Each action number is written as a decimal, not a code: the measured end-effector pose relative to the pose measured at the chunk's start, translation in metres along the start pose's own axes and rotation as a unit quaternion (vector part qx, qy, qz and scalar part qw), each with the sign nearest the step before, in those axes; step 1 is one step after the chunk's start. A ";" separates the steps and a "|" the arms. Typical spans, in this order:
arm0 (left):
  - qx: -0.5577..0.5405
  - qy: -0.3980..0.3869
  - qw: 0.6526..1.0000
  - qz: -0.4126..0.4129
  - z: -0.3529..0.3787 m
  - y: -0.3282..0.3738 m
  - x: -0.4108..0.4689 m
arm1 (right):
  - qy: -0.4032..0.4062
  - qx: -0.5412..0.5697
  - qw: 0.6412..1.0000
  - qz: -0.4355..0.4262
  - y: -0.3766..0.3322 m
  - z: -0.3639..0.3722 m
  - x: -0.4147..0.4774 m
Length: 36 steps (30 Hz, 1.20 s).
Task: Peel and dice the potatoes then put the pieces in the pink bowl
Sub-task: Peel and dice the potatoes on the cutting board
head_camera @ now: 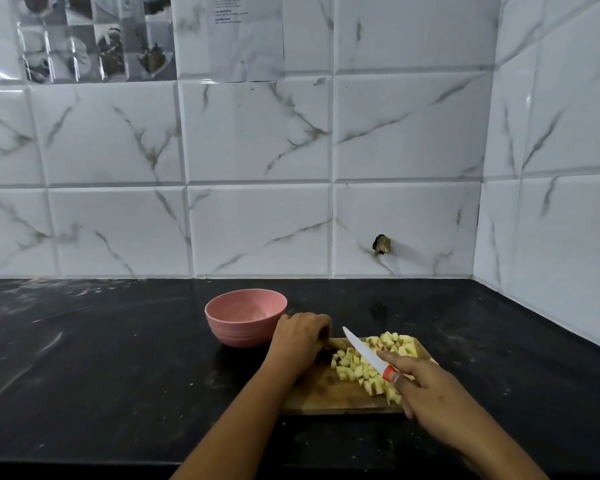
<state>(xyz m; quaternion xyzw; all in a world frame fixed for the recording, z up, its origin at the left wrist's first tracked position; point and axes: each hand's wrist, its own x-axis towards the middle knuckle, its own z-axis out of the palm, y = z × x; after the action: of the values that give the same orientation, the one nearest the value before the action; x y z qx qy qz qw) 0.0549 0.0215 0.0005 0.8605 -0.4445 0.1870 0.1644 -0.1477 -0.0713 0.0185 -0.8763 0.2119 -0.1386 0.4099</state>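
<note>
Diced potato pieces (355, 370) lie in a heap on a wooden cutting board (326, 393) on the black counter. My right hand (426, 393) grips a knife (364, 353) by its orange handle, the white blade slanting up to the left over the pieces. My left hand (300, 337) rests curled at the board's far left corner; its fingertips are hidden, and whether they grip the board's edge cannot be told. The pink bowl (245, 317) stands just left of that hand, with no potato showing inside.
The black counter (101, 368) stretches wide to the left and ends at a front edge near me. White marble tiles form the back wall and the right wall, meeting in a corner. A broken hole (381, 244) marks one tile.
</note>
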 end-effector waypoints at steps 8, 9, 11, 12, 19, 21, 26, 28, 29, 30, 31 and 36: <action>-0.029 -0.029 0.999 0.012 -0.010 -0.008 0.002 | 0.001 0.003 1.000 0.003 0.001 -0.002 0.003; -0.042 -0.040 0.998 0.010 -0.012 -0.009 0.002 | 0.001 0.003 1.000 0.002 0.001 -0.002 0.003; -0.073 -0.049 0.996 0.007 -0.015 -0.011 -0.001 | 0.000 0.008 1.000 0.003 -0.002 -0.002 0.002; -0.089 -0.048 0.995 0.004 -0.017 -0.012 -0.003 | -0.003 0.007 1.000 0.003 -0.003 -0.001 0.002; -0.117 -0.014 0.993 -0.023 -0.026 -0.016 -0.033 | -0.015 -0.062 0.997 -0.032 -0.014 0.012 -0.005; -0.116 0.000 0.992 -0.042 -0.027 -0.017 -0.041 | -0.018 -0.131 0.991 -0.032 -0.017 0.022 -0.007; -0.143 -0.040 0.987 -0.062 -0.030 -0.011 -0.049 | 0.010 -0.302 0.953 -0.037 -0.024 0.041 -0.008; -0.166 -0.095 0.980 -0.054 -0.035 -0.007 -0.048 | 0.024 -0.340 0.940 -0.032 -0.026 0.045 -0.004; -0.173 -0.120 0.976 -0.049 -0.037 -0.005 -0.048 | 0.027 -0.350 0.936 -0.030 -0.027 0.047 -0.001; -0.176 -0.134 0.974 -0.048 -0.038 -0.003 -0.049 | 0.031 -0.354 0.934 -0.029 -0.027 0.048 0.001; -0.179 -0.134 0.973 -0.053 -0.037 -0.002 -0.050 | 0.033 -0.353 0.935 -0.029 -0.027 0.048 0.001; -0.179 -0.038 0.973 -0.142 -0.026 -0.003 -0.060 | 0.041 -0.315 0.947 -0.051 -0.029 0.048 -0.005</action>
<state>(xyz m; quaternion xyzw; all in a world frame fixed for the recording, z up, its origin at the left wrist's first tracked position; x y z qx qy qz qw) 0.0205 0.0771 -0.0056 0.8782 -0.3495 0.0462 0.3232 -0.1245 -0.0207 0.0110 -0.9638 0.2166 -0.1213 0.0968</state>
